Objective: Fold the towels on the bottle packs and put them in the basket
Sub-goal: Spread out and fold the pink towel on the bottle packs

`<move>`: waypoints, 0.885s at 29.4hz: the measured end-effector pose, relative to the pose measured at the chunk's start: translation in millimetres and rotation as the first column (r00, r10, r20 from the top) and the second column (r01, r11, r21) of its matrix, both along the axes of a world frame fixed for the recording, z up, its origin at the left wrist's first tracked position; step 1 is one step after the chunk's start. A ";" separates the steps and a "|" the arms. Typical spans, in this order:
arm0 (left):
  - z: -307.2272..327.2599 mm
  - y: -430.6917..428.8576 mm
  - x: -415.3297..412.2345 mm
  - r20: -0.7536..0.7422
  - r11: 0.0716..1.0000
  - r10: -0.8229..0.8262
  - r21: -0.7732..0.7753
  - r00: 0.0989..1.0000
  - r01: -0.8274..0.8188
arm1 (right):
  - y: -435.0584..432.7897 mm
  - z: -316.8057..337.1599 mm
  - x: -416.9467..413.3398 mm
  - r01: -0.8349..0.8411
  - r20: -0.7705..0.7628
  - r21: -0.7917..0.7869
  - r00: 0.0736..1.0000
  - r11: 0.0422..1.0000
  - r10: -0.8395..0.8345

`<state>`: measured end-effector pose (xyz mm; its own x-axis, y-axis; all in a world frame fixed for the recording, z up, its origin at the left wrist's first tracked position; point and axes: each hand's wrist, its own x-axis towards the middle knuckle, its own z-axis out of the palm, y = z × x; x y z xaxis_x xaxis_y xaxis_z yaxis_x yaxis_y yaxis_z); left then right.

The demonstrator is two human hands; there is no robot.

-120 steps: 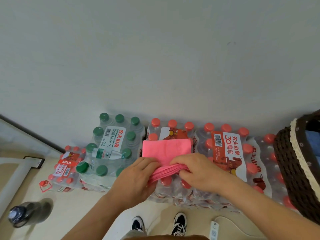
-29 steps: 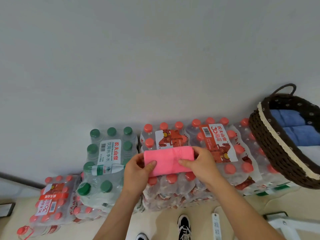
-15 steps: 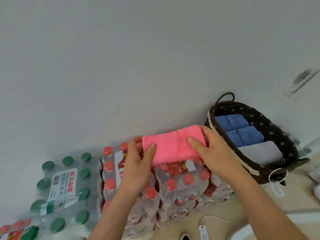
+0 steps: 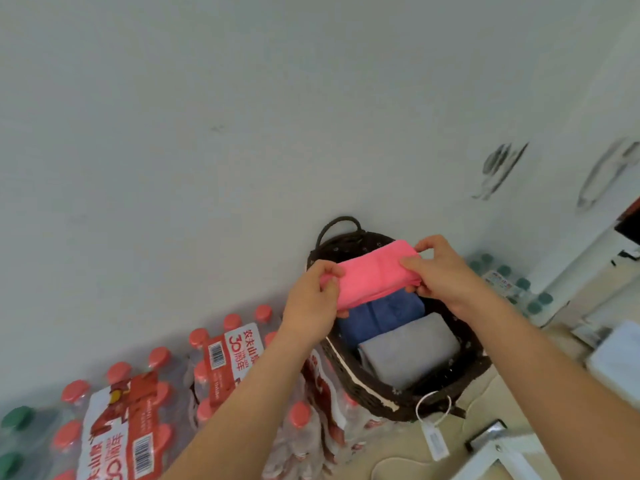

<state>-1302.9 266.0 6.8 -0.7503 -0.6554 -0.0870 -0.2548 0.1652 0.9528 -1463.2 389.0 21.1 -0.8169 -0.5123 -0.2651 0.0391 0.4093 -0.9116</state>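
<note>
A folded pink towel (image 4: pixel 372 273) hangs in the air above the far half of the dark woven basket (image 4: pixel 349 372). My left hand (image 4: pixel 313 299) pinches its left end and my right hand (image 4: pixel 440 271) grips its right end. Inside the basket lie a folded blue towel (image 4: pixel 381 315) and, nearer to me, a folded grey towel (image 4: pixel 408 348). The red-capped bottle packs (image 4: pixel 221 362) stand to the left of the basket, with no towel showing on them.
A white wall rises right behind the basket. Green-capped bottle packs (image 4: pixel 512 285) sit to the right of the basket, and more green caps (image 4: pixel 15 419) show at far left. A white tag (image 4: pixel 433 441) dangles from the basket's near rim. A white frame (image 4: pixel 502 455) stands at lower right.
Both hands have lifted the folded pink towel off the red-capped pack and carried it right, over the basket. The view has swung right with them.
</note>
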 end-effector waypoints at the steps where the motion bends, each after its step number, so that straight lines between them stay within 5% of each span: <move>1: -2.5 -0.9 -8.3 0.077 0.995 0.003 -0.097 0.997 0.004 | -2.1 -7.8 -6.7 -0.011 -0.063 0.055 0.998 0.998 0.014; 5: -5.2 -0.4 -33.5 0.385 0.827 0.030 -0.527 0.922 0.193 | -13.0 -26.5 -19.7 -0.023 -0.246 0.220 0.966 0.975 0.078; 12: -16.4 16.2 -44.6 0.603 0.507 0.142 -0.726 0.785 0.466 | -22.4 -40.6 -26.8 -0.138 -0.313 0.454 0.900 0.880 0.303; 17: -19.9 19.2 -43.5 0.622 0.425 0.236 -0.757 0.747 0.496 | -24.5 -43.3 -23.6 -0.147 -0.452 0.543 0.778 0.827 0.435; 23: -19.4 17.1 -43.6 0.594 0.434 0.279 -0.779 0.755 0.453 | -21.8 -44.0 -24.8 -0.145 -0.520 0.536 0.720 0.831 0.461; 26: -20.3 12.9 -43.6 0.564 0.421 0.316 -0.804 0.763 0.420 | -20.5 -44.5 -24.2 -0.063 -0.597 0.628 0.601 0.776 0.531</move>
